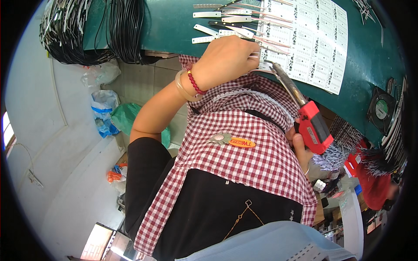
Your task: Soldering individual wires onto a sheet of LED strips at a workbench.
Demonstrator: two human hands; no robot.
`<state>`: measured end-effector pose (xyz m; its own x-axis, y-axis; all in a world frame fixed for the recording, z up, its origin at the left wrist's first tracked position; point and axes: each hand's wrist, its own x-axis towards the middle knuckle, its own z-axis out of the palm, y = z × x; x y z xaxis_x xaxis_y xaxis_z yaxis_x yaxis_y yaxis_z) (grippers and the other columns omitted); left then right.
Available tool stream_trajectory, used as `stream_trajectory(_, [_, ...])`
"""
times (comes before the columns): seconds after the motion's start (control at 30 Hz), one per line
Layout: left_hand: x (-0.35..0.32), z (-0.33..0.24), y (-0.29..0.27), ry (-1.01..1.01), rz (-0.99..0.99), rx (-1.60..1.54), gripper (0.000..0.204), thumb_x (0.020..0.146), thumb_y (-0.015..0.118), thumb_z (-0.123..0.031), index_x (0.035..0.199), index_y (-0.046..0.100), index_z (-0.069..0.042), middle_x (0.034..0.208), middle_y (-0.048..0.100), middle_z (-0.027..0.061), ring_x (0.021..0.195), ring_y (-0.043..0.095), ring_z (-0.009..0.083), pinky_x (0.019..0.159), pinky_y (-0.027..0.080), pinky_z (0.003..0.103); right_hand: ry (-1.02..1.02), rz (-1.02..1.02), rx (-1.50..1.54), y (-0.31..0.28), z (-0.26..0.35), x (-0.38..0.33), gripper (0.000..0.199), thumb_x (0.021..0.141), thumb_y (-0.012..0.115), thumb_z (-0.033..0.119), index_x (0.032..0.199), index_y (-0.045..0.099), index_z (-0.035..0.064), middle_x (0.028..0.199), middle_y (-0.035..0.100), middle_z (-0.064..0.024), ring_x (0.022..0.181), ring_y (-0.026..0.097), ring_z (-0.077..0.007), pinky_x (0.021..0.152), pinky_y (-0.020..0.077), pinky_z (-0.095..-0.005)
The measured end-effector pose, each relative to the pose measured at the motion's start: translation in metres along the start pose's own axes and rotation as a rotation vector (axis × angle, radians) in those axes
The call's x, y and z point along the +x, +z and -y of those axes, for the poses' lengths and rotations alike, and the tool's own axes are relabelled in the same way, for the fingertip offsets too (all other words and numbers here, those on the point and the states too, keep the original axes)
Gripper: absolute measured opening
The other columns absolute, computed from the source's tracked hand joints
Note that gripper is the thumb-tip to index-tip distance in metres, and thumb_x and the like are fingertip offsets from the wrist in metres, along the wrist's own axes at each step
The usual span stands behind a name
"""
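Observation:
My left hand (pixel 228 56) is pinched closed at the near left edge of a white circuit board panel (pixel 320 65), with thin pale wires (pixel 255 55) showing at its fingertips. My right hand (pixel 301 150) grips a red-handled soldering iron (pixel 314 126). The iron's metal tip points up and left, close to the panel's edge and just beside my left fingers; whether it touches the panel I cannot tell. Several small white strips (pixel 207 15) with thin pinkish wires lie across the panel's left side, some partly hidden behind my left hand.
The green tabletop (pixel 170 26) carries bundles of black cables (pixel 124 30) at the far left. A black fan (pixel 382 108) sits at the right edge near more bundled wires (pixel 333 152). Plastic bags (pixel 104 111) hang or lie below the table on the left.

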<state>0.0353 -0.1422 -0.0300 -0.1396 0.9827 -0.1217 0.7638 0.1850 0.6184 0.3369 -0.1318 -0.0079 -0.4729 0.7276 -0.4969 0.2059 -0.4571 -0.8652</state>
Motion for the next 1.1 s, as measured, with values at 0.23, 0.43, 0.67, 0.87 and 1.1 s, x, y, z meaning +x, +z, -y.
stream_trajectory(0.23, [-0.003,-0.005,-0.010,0.002,0.081,0.105,0.012,0.078,0.054,-0.013,0.072,0.054,-0.002,0.059,0.054,0.0173,0.056,0.054,0.0363,0.052,0.042,0.042,-0.191,0.067,0.263,0.000,0.009,0.015,0.044,0.089,0.056,0.019,0.124,0.039,-0.0018,0.067,0.045,-0.0037,0.054,0.040,-0.0101,0.052,0.0374,-0.0267])
stream_trajectory(0.43, [-0.014,0.002,-0.021,0.017,0.078,0.048,0.016,0.087,0.048,-0.014,0.081,0.051,0.001,0.070,0.056,0.0212,0.069,0.055,0.0396,0.061,0.043,0.044,-0.213,0.068,0.286,-0.002,0.007,0.016,0.042,0.089,0.056,0.018,0.122,0.041,-0.0028,0.070,0.047,-0.0057,0.054,0.042,-0.0104,0.053,0.0395,-0.0271])
stream_trajectory(0.67, [-0.018,0.000,-0.020,-0.094,-0.111,0.090,0.011,0.089,0.046,-0.011,0.089,0.048,0.000,0.076,0.058,0.0187,0.071,0.055,0.0390,0.062,0.044,0.042,-0.218,0.024,0.225,-0.005,0.007,0.023,0.041,0.088,0.053,0.021,0.119,0.039,-0.0028,0.069,0.047,-0.0061,0.049,0.041,-0.0101,0.047,0.0382,-0.0266])
stream_trajectory(0.87, [-0.013,-0.010,-0.031,-0.112,-0.450,-0.022,0.009,0.091,0.047,-0.009,0.095,0.049,-0.001,0.072,0.059,0.0134,0.063,0.057,0.0330,0.058,0.045,0.037,-0.244,0.024,0.253,-0.014,0.004,0.025,0.040,0.089,0.052,0.021,0.118,0.040,-0.0030,0.069,0.047,-0.0063,0.049,0.041,-0.0105,0.047,0.0382,-0.0268])
stream_trajectory(1.1, [-0.003,-0.035,0.007,-0.068,-0.112,-0.087,0.013,0.081,0.061,-0.013,0.080,0.056,-0.002,0.068,0.061,0.0147,0.062,0.059,0.0328,0.056,0.046,0.037,-0.181,0.095,0.266,-0.018,0.000,0.019,0.041,0.088,0.054,0.021,0.119,0.041,-0.0031,0.068,0.046,-0.0059,0.049,0.040,-0.0105,0.048,0.0365,-0.0269])
